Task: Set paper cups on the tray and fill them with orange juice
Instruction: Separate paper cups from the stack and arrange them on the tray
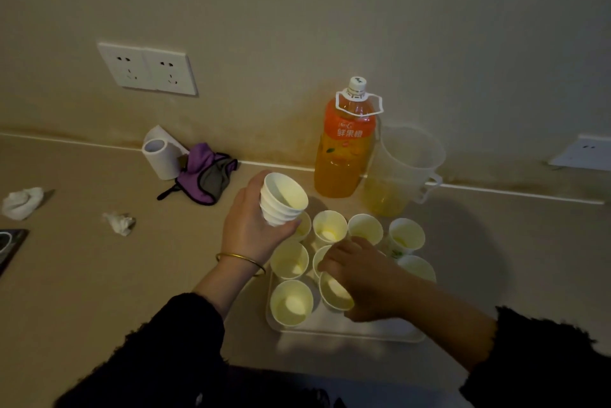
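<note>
A white tray (380,330) lies on the counter with several empty paper cups standing on it, such as one at the front left (291,303) and one at the back (330,227). My left hand (251,229) hovers over the tray's back left corner, gripping a tilted stack of nested paper cups (281,199). My right hand (360,275) is over the tray's middle, holding a single tilted paper cup (335,292) by its side. An orange juice bottle (345,146) with its cap on stands behind the tray against the wall.
A clear plastic pitcher (401,169) holding a little juice stands to the right of the bottle. A paper roll (162,156), a purple cloth (206,173) and crumpled tissues (21,202) lie at the left. Wall sockets (148,68) are above the counter.
</note>
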